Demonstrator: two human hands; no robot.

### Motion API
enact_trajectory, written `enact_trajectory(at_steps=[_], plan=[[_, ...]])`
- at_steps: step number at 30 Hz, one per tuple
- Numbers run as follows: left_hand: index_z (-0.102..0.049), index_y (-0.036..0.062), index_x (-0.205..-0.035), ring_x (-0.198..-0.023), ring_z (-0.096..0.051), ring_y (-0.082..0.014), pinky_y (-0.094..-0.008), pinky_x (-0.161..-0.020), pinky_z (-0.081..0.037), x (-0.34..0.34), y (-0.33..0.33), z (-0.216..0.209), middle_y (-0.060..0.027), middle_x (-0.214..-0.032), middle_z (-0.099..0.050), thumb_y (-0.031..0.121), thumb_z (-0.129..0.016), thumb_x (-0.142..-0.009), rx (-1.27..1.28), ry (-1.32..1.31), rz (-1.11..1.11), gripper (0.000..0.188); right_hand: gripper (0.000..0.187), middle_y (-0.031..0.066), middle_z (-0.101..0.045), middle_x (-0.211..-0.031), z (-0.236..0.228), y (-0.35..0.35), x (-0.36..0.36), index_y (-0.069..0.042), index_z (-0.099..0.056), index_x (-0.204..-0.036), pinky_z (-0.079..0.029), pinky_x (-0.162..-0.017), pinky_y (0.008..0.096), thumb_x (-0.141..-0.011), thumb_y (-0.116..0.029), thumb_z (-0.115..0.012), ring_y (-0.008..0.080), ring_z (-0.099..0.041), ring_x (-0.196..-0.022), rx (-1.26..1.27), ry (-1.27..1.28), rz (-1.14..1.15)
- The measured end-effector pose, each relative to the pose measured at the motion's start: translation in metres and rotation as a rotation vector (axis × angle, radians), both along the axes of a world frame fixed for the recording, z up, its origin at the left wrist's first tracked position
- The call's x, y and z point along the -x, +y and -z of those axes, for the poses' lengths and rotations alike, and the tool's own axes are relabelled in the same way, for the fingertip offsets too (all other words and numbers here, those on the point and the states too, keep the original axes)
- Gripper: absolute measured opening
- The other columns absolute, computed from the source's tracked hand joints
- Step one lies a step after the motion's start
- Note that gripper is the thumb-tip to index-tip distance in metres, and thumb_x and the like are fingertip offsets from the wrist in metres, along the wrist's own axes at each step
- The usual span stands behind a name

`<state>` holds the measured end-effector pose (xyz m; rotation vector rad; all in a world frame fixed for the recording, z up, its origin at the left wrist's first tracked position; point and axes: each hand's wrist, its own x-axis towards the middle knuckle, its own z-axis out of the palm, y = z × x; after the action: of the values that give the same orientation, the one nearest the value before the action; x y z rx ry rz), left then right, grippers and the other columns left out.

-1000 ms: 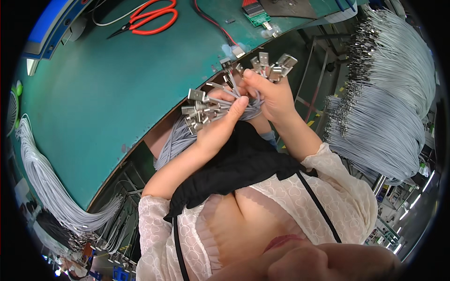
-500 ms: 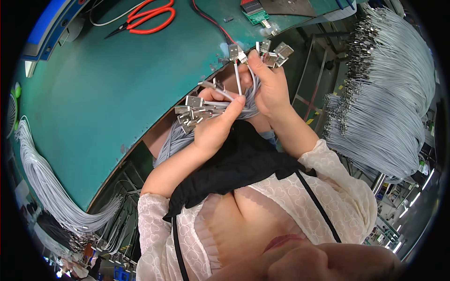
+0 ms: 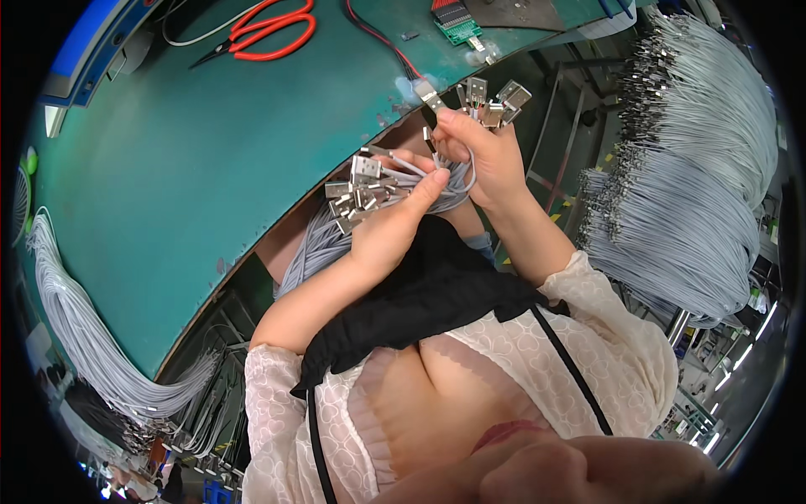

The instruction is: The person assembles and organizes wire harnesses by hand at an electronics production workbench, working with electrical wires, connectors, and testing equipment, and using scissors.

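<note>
My left hand (image 3: pixel 390 220) is closed round a bundle of grey USB cables (image 3: pixel 315 248). Their silver metal plugs (image 3: pixel 366 170) fan out to the left, past the fingers. Beside it, my right hand (image 3: pixel 494 164) pinches a USB plug (image 3: pixel 431 98) between thumb and fingers, at the table edge where red and black wires (image 3: pixel 395 52) end. Whether the plug is seated in a socket there I cannot tell. Several more USB plugs (image 3: pixel 507 97) stick out above the right hand. Grey cables loop between both hands, over my lap.
On the green table (image 3: pixel 193 160) lie red-handled scissors (image 3: pixel 273 34) and a small green circuit board (image 3: pixel 460 32). A blue device (image 3: pixel 92 50) stands at the far left. Large bundles of grey cables hang at the right (image 3: pixel 680 168), and another bundle (image 3: pixel 84 328) drapes over the left edge.
The cable that stood upright between my hands is no longer there. My right thumb and fingers have come down slightly, and a plug now lines up with the wires' end.
</note>
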<state>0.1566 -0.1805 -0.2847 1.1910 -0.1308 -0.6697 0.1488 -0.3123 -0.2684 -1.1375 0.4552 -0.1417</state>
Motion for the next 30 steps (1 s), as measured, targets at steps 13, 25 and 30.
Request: enact_trajectory(at_steps=[13, 25, 30], plan=[[-0.047, 0.0046, -0.085, -0.070, -0.052, -0.0095, -0.0229, -0.066, -0.041, -0.004, -0.012, -0.004, -0.0045, -0.080, -0.056, 0.007, -0.062, -0.075, 0.176, 0.128, -0.211, 0.018, 0.012, 0.0006, -0.047, -0.054, -0.002, 0.003, -0.006, -0.001, -0.053, -0.070, -0.032, -0.045, 0.0199, -0.076, -0.011, -0.058, 0.0059, -0.040, -0.046, -0.061, -0.038, 0.015], [-0.045, 0.0044, -0.083, -0.070, -0.051, -0.0082, -0.0218, -0.064, -0.042, 0.005, -0.005, 0.009, -0.0042, -0.077, -0.054, 0.010, -0.062, -0.076, 0.097, 0.025, -0.109, 0.019, 0.008, 0.0043, -0.055, -0.061, -0.002, 0.002, 0.005, -0.001, -0.055, -0.073, -0.034, -0.045, 0.0194, -0.072, -0.008, -0.061, 0.0069, -0.045, -0.049, -0.039, 0.015, 0.054], [-0.044, 0.0050, -0.079, -0.068, -0.050, -0.0077, -0.0203, -0.061, -0.042, 0.002, -0.008, 0.007, -0.0044, -0.076, -0.054, 0.006, -0.063, -0.074, 0.143, -0.006, -0.183, 0.020, 0.007, 0.0046, -0.055, -0.061, 0.001, -0.001, -0.003, -0.001, -0.056, -0.073, -0.037, -0.046, 0.0193, -0.072, -0.007, -0.060, 0.0077, -0.046, -0.049, -0.057, 0.001, 0.066]])
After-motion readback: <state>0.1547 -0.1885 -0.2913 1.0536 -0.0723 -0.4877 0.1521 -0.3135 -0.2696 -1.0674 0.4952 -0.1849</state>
